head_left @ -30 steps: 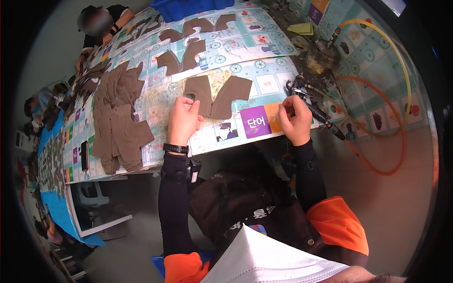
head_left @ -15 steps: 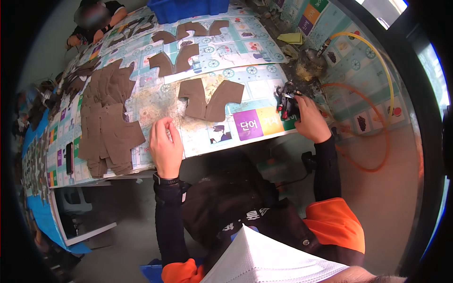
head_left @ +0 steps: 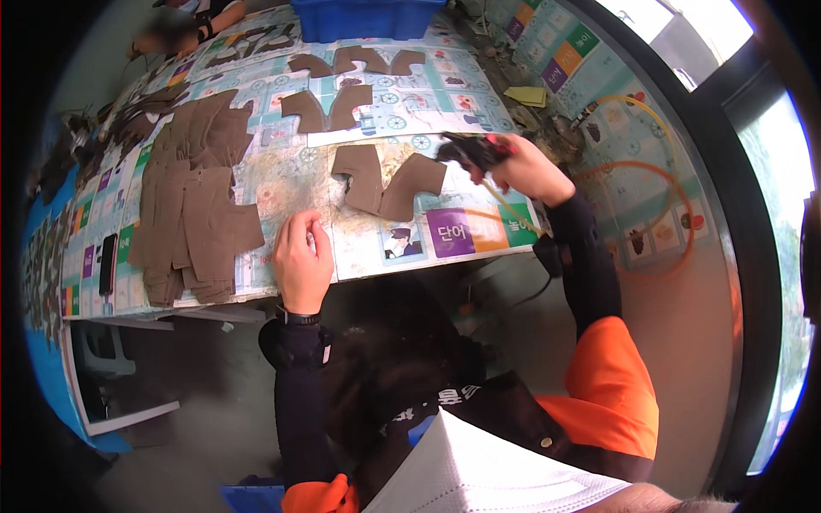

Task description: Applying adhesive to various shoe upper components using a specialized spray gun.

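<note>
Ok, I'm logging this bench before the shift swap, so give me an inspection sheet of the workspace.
Surface: table under a printed picture mat.
Job's things: two brown cut pieces overlapping near the front edge; black tool.
Clutter: stack of brown pieces, dark phone, blue bin.
Grips: left hand flat on the mat; right hand holding the tool.
Cables: yellow hose, orange hose.
Surroundings: another person's hand at the far end.
</note>
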The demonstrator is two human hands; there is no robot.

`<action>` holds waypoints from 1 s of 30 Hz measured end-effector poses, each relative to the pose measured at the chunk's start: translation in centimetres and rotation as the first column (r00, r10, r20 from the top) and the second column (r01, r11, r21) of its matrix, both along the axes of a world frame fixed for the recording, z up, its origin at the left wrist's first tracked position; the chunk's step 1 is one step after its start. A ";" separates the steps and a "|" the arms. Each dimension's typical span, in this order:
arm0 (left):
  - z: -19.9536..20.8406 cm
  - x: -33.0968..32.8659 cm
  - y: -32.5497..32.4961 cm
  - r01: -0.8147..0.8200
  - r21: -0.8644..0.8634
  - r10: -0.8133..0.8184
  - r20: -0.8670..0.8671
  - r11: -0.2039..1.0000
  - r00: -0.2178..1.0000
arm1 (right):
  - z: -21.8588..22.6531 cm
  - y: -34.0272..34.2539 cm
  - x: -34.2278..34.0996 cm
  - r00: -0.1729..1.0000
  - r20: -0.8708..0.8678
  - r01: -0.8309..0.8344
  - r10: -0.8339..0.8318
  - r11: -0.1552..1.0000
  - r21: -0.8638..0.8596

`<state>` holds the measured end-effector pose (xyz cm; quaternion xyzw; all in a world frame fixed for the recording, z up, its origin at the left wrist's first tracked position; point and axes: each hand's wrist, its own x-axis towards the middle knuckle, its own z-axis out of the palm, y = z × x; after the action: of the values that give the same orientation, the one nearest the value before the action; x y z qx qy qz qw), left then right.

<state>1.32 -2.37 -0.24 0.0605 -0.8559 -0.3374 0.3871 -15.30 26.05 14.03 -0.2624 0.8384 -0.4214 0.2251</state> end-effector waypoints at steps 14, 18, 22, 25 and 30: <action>0.3 -0.1 0.2 -0.023 -0.003 0.023 0.000 1.000 1.000 | -0.4 -8.6 -4.7 0.990 -0.138 0.050 -0.014 0.963 0.266; 0.2 0.0 0.0 -0.018 0.010 0.018 0.005 1.000 1.000 | -0.7 -8.9 -4.4 0.991 -0.131 0.060 -0.033 0.977 0.203; 0.2 0.0 0.1 -0.015 0.001 0.015 -0.007 1.000 1.000 | -0.4 -8.9 -3.9 0.990 -0.132 0.081 -0.057 0.979 0.188; 0.2 -0.1 0.2 -0.008 0.004 0.008 0.000 1.000 1.000 | -0.6 -8.5 -4.1 0.990 -0.121 0.092 -0.069 0.975 0.203; 0.1 0.0 0.2 -0.019 -0.011 0.018 -0.021 1.000 1.000 | -0.6 -8.5 -3.7 0.992 -0.113 0.073 -0.049 0.974 0.217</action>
<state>1.34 -2.19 -0.11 0.0626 -0.8531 -0.3297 0.3996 -18.98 17.52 13.44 -0.2322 0.8984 -0.3179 0.1947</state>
